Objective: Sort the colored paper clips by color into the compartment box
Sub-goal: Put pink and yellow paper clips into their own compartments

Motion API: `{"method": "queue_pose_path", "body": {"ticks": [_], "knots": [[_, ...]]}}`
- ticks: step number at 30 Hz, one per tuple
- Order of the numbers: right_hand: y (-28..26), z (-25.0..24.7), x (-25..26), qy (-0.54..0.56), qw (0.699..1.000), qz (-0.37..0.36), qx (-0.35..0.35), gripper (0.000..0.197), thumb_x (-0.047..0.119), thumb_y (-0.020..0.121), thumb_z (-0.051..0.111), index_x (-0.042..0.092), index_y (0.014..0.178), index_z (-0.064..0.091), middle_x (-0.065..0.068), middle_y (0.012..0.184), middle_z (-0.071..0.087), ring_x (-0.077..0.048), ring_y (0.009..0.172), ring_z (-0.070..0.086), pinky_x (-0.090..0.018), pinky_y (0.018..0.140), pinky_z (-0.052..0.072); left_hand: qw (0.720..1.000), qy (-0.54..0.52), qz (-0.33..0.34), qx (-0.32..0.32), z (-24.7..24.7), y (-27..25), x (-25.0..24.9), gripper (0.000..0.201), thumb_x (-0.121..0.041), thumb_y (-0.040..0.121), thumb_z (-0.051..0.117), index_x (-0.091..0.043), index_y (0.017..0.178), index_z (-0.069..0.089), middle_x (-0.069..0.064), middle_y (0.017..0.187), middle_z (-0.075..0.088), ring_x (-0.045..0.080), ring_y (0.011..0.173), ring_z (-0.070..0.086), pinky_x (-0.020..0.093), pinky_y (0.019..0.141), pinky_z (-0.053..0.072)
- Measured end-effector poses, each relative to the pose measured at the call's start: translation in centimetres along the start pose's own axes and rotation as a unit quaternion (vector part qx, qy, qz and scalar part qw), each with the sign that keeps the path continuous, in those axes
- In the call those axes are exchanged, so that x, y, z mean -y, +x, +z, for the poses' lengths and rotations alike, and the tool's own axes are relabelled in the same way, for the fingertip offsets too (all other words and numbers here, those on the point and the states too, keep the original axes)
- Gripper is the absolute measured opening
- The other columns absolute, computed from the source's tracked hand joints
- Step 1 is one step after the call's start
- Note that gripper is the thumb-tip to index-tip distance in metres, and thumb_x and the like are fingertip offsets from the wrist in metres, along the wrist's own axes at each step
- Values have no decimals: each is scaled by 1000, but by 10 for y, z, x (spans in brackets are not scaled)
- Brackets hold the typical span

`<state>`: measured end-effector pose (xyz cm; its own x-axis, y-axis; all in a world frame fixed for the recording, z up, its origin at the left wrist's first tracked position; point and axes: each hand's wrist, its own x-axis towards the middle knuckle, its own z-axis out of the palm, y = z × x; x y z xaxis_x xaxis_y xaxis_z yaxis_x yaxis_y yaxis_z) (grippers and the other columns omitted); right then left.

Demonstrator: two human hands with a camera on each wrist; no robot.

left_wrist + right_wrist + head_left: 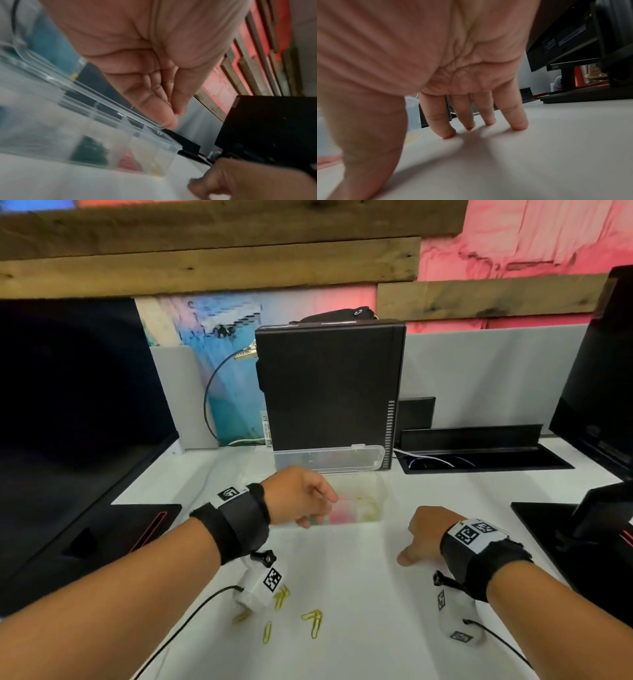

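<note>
Left hand [301, 497] hovers over the clear plastic compartment box [378, 491], fingers pinched together, contents unclear; right hand [428, 534] spreads straight fingertips [519, 125] on the white table [359, 594]; yellow paper clips [313, 623] lie nearby.

White table [359, 594], yellow paper clips [311, 623], clear compartment box [383, 501], black computer [329, 392]

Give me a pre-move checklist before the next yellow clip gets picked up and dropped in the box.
1. Compartment box lid open: ok, it stands up behind the box.
2. Yellow paper clips left on the table: ok, several lie near the person, all apart from the box.
3. Left hand free: cannot tell; it hovers over the box, fingertips together, any clip hidden or blurred.
4. Right hand free: ok, its fingers rest straight on the table, holding nothing.
5. Yellow compartment identified: ok, yellow shows at the box's right end, beside pink.
6. Path from clips to box: ok, nothing lies between.
</note>
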<state>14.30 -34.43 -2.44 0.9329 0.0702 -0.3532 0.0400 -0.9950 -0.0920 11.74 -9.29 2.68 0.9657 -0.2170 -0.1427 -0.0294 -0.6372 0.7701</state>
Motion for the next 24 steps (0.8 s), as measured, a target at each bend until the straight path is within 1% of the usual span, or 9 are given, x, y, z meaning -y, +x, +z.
{"method": "queue_pose_path", "body": {"ticks": [2, 3, 6, 9, 11, 15, 18, 21, 24], "knots": [[0, 1, 2, -9, 1000, -4, 2, 63, 57, 64, 79, 19, 108, 58, 3, 103, 64, -20, 95, 62, -32, 85, 52, 987, 149, -13, 61, -10, -29, 16, 19, -14, 87, 64, -17, 105, 70, 4, 95, 73, 10, 71, 66, 23, 62, 55], [-1, 1, 3, -16, 1000, -7, 3, 57, 58, 64, 78, 19, 101, 58, 5, 95, 63, -19, 91, 62, -32, 81, 52, 964, 247, -32, 94, -14, -43, 26, 23, -23, 87, 65, -21, 110, 68, -1, 102, 71, 9, 77, 64, 22, 70, 54], [-12, -1, 12, -52, 999, -10, 10, 42, 52, 73, 73, 21, 96, 59, 5, 92, 64, -18, 87, 63, -28, 76, 51, 887, 428, -102, 142, -17, -75, 61, 74, -64, 74, 64, -33, 139, 45, -8, 130, 52, 14, 114, 54, 27, 97, 43], [-28, -1, 38, -131, 989, -57, 29, 23, 25, 90, 60, 12, 109, 64, -3, 110, 68, -23, 100, 65, -28, 81, 51, 900, 394, -119, 142, -10, -93, 82, 101, -78, 64, 63, -38, 148, 26, -7, 135, 37, 17, 125, 46, 36, 105, 41], [-36, 6, 62, -143, 982, -121, 30, 32, 16, 91, 55, 9, 121, 62, -7, 126, 64, -24, 112, 62, -30, 91, 50, 909, 381, -103, 134, -3, -101, 86, 101, -74, 65, 66, -37, 150, 26, -9, 134, 35, 15, 125, 45, 35, 105, 41], [-53, 25, 113, -5, 964, -262, 46, 71, 32, 90, 60, 27, 153, 29, 7, 162, 20, -17, 146, 28, -26, 115, 24, 930, 343, -51, 120, 11, -111, 78, 57, -46, 78, 74, -26, 128, 57, -3, 114, 46, 16, 100, 55, 30, 91, 48], [-62, 35, 141, -69, 947, -304, 80, 82, 36, 90, 59, 28, 157, 14, 8, 165, 6, -16, 151, 14, -28, 118, 16, 933, 340, -25, 118, 12, -117, 74, 38, -29, 82, 71, -22, 119, 65, -1, 104, 50, 16, 89, 55, 29, 87, 49], [-73, 39, 147, -107, 929, -339, 107, 75, 37, 92, 57, 29, 156, 18, 9, 165, 10, -15, 151, 14, -32, 121, 16, 941, 331, -38, 68, 1, -119, 80, 36, -31, 81, 70, -23, 117, 65, -2, 108, 57, 12, 89, 55, 24, 80, 47], [-85, 44, 138, -99, 915, -383, 85, 59, 36, 91, 59, 32, 147, 42, 13, 157, 33, -16, 142, 35, -32, 117, 28, 944, 309, -96, 65, -6, -123, 93, 82, -53, 70, 75, -27, 141, 44, -8, 121, 54, 6, 91, 51, 18, 81, 40]]}}
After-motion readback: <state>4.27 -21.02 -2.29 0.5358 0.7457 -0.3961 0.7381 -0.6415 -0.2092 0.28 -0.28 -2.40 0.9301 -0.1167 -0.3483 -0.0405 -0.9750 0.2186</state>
